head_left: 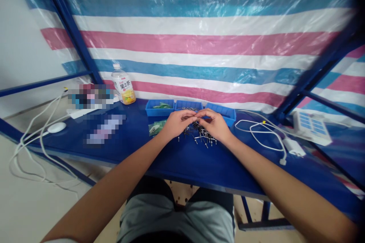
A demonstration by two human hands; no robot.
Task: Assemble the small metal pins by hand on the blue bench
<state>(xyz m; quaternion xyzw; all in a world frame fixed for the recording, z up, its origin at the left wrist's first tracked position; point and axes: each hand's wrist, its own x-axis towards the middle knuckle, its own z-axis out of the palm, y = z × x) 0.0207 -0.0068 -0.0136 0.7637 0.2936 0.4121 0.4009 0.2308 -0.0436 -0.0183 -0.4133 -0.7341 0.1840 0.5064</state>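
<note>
My left hand [177,124] and my right hand [216,123] meet above a pile of blind rivets [204,136] on the blue table. Their fingertips touch and are pinched together. Whatever they hold is too small or too covered to make out. Behind my hands stand three blue bins in a row. Green pieces lie in the left bin [160,112]. Thin metal rivets show in the middle bin [188,103], which my fingers partly cover. The right bin [225,112] is behind my right hand. Beside my left wrist lies a green plastic packet [156,128].
A drink bottle [124,85] stands at the back left, near blurred items. White cables [42,133] hang off the left edge. On the right are a charger with its cable [293,147] and a white power strip [312,127]. Blue frame posts [68,26] flank a striped sheet.
</note>
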